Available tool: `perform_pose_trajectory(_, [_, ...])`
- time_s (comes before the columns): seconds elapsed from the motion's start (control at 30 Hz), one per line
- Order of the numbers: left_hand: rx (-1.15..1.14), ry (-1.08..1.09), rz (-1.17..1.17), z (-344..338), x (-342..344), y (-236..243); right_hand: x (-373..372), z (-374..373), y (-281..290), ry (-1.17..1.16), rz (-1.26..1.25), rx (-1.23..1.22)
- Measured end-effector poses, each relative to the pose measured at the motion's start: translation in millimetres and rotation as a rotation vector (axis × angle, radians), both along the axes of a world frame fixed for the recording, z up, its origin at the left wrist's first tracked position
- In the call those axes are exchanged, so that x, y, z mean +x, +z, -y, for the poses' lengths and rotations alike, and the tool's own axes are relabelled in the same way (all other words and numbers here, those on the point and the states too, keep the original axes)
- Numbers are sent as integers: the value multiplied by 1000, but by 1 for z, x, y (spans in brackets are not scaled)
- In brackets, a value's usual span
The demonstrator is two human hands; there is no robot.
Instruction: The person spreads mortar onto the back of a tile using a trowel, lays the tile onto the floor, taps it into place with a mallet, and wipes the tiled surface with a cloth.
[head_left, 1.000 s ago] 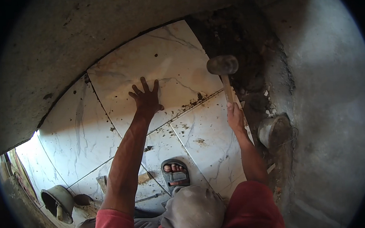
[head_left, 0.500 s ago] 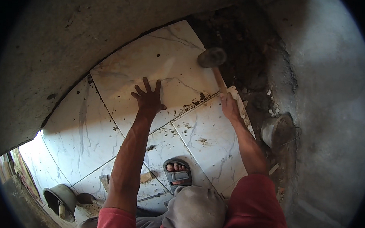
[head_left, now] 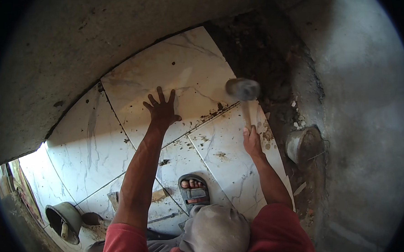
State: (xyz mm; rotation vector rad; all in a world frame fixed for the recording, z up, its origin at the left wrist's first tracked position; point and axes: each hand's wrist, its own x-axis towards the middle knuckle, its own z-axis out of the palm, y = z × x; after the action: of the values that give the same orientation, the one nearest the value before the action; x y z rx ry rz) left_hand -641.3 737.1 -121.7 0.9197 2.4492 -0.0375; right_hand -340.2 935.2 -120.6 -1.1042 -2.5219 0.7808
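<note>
The marbled tile lies at the far side of the floor, against the curved wall, and here's the left hand spread across it, fingers fanned wide, gripping nothing. Over to the right hand: fingers wrapped around the handle of a mallet, whose blurred head hangs over the tile's near right corner; whether it touches, I can't tell. Good work here seems to want short, even taps, the head's face landing flat rather than on its edge, for a corner looks the likeliest place to chip. That splayed palm looks well placed to feel any rocking, and well apart from the mallet. Watch the dark grit along the joint; best brushed away before it wedges in. Just beyond the joint sits the neighbouring tile, a handy check for level. Outward now: dark rough ground to the right, a sandalled foot nearer, and a bucket off at lower left.
</note>
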Motion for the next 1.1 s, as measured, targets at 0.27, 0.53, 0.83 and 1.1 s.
perform_pose_trajectory(0.27, [253, -384, -99, 13, 83, -34, -2, 24, 18, 5, 35, -211])
perform_pose_trajectory(0.53, [425, -269, 166, -2, 129, -20, -6, 43, 29, 21, -7, -220])
perform_pose_trajectory(0.83, [348, -251, 87, -6, 145, -19, -7, 51, 27, 164, 91, -193])
perform_pose_trajectory(1.1, [310, -234, 81, -15, 151, -9, -3, 40, 20, 230, 48, -178])
